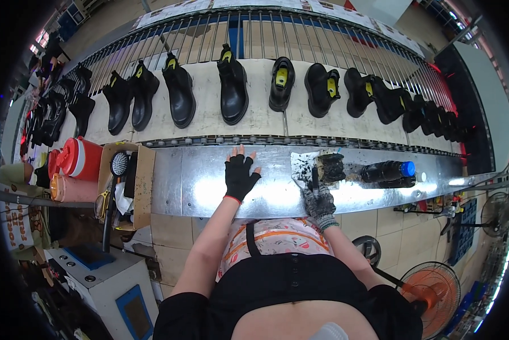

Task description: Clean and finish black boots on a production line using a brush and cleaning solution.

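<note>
My left hand, in a black fingerless glove, lies flat on the metal table with its fingers spread and nothing in them. At the table's near edge, my right hand wears a grey knit glove smeared with black. Its fingers close around a slim dark brush-like tool, whose tip points away from me over a black-stained white sheet. Just beyond that hand sits a blackened sponge-like block. A dark bottle with a blue cap lies on its side farther right.
Black ankle boots with yellow inside stand in a row on the conveyor behind the table. A cardboard box with a round brush and red jugs are at the left. An orange fan stands at lower right.
</note>
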`<state>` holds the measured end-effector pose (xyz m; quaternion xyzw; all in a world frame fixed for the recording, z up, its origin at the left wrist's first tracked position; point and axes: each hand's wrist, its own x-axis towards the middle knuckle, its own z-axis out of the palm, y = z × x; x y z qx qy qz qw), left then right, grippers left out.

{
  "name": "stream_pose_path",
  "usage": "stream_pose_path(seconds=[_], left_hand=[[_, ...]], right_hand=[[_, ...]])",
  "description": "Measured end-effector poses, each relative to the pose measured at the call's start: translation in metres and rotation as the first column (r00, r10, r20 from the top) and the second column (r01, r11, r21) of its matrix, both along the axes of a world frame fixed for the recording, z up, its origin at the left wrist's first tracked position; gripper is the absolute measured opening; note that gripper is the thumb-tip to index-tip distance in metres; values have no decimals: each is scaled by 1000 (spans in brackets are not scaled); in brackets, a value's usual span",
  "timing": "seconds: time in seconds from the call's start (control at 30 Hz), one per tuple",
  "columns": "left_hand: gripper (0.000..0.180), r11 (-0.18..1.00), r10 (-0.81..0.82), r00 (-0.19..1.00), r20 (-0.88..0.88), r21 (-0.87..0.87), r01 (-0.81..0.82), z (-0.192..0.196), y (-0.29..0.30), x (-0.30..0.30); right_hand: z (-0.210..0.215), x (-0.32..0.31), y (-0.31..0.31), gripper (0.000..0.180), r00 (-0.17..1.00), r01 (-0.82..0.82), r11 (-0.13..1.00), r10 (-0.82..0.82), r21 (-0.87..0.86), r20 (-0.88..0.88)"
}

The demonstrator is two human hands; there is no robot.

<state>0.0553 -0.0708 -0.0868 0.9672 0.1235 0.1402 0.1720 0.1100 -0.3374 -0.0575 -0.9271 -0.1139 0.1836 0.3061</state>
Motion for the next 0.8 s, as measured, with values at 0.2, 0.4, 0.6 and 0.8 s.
stream_pose_path(seconds=[0.2,0.4,0.6,0.8], left_hand=[[51,1000,7,999,-51,-8,-7,2,2,-2],[51,1000,-1,998,-55,-19,0,3,2,1],[19,789,-351,932,93,-507,348,24,-80,-8],[52,249,-967,126,-221,-719,649,48,-178,-3]], right_hand=[[10,-3,4,45,999,25,1000,-25,7,-21],[-1,0,3,45,995,77,997,-78,-20,-57],[-39,6,-17,51,915,-162,986,140,28,380],[-15,4,-11,49,977,-138,990,133,22,166]])
